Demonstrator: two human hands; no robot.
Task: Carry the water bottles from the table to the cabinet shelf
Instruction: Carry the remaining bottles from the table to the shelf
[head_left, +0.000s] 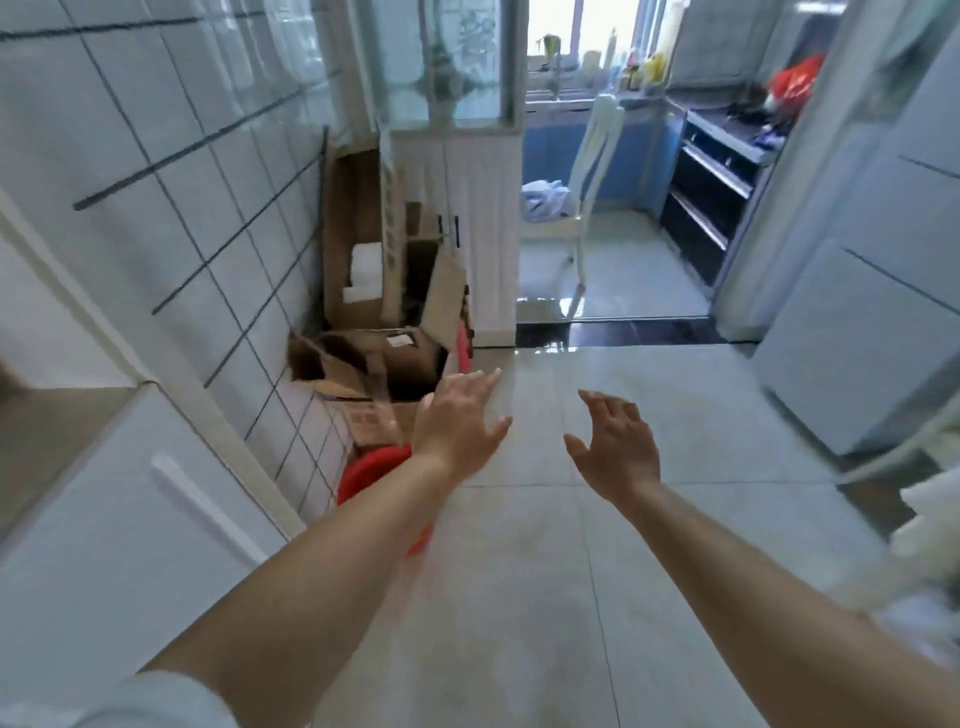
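Both of my arms reach forward over a pale tiled floor. My left hand (460, 418) is open with fingers spread and holds nothing. My right hand (618, 444) is open too, palm turned inward, and empty. No water bottle and no table shows in this view. A white cabinet with a long handle (202, 512) stands close at my left, its door shut.
Open cardboard boxes (374, 358) and a red bucket (371, 470) crowd the left wall ahead. A white panelled divider (483, 228) stands behind them. Through the doorway sit a white chair (582, 202) and a dark stove unit (711, 192). A pale appliance (857, 332) stands right.
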